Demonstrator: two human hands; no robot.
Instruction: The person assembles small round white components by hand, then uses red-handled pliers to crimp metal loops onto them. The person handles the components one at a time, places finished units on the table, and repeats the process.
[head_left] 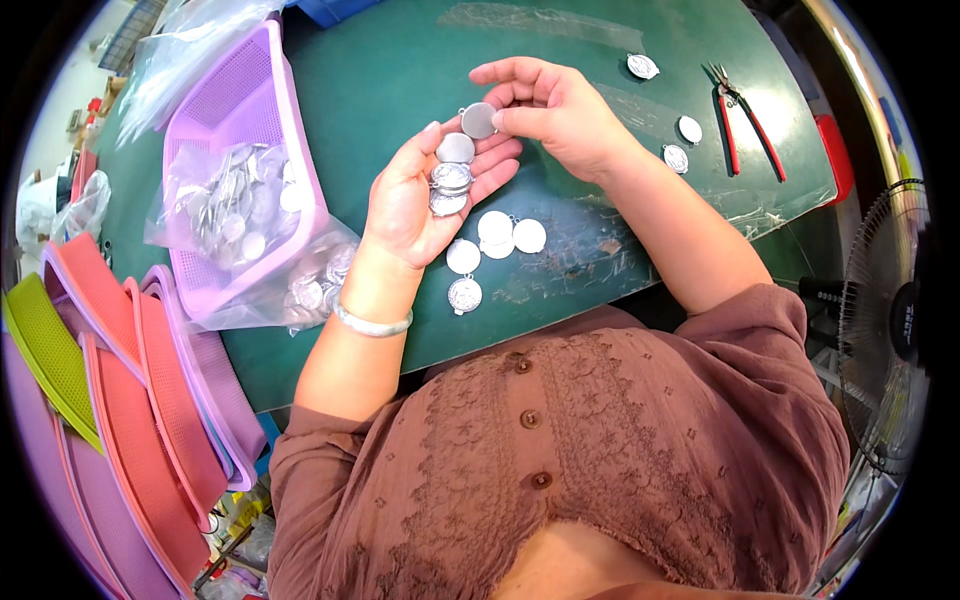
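Several round silver medallions (452,178) lie in a row across the palm of my left hand (405,195), which is turned up with its fingers curled around them. Between thumb and fingers, my right hand (560,115) pinches a plain-faced medallion (479,121) just above the left fingertips. On the green table below my hands lie several loose medallions (496,230); one near the table's front edge shows a patterned face (464,294). Farther right rest two more, a plain disc (689,129) and a patterned one (676,159), with another medallion (642,67) beyond them.
Red-handled pliers (745,125) lie at the table's right. A purple basket (275,95) on the left holds a plastic bag of medallions (235,205); a second bag (320,280) sits beside it. Stacked baskets (150,400) stand at the lower left, a fan (880,320) at the right.
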